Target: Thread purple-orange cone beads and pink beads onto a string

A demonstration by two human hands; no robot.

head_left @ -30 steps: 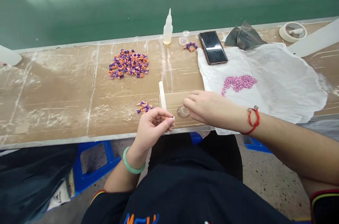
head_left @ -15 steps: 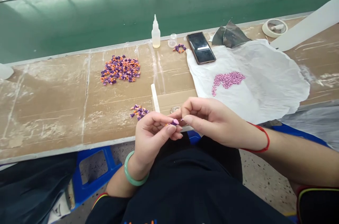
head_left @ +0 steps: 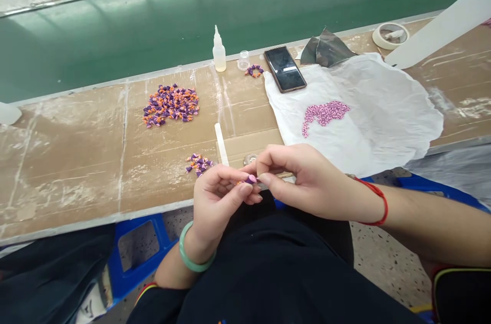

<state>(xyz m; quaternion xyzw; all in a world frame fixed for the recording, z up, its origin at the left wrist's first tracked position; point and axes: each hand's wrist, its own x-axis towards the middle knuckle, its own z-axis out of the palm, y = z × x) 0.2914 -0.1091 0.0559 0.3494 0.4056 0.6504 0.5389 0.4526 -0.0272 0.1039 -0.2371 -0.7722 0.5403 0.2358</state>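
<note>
My left hand (head_left: pixel 219 199) pinches a small purple figure (head_left: pixel 250 179) between thumb and forefinger; its pink end faces right, and a bit of orange shows near my fingers. My right hand (head_left: pixel 307 178) has thumb and forefinger pinched together at that pink end. What sits between those fingertips is too small to make out now. Just beyond my hands lie a small group of purple and orange figures (head_left: pixel 199 164), a white flat stick (head_left: pixel 221 144) and a small round clear dish (head_left: pixel 250 159), partly hidden by my right fingers.
A larger pile of purple and orange figures (head_left: pixel 171 105) lies at left. A dropper bottle (head_left: pixel 219 53), clear cup (head_left: pixel 243 60) and ring of figures (head_left: pixel 254 71) stand behind. At right, a white cloth (head_left: pixel 383 109) bears small pink pieces (head_left: pixel 326 112) and a phone (head_left: pixel 285 69); a tape roll (head_left: pixel 390 36) lies beyond.
My right fingertips have moved left, from just apart to the pink end of the purple figure. A tiny pink piece seen at them earlier is now hidden. The view has shifted slightly.
</note>
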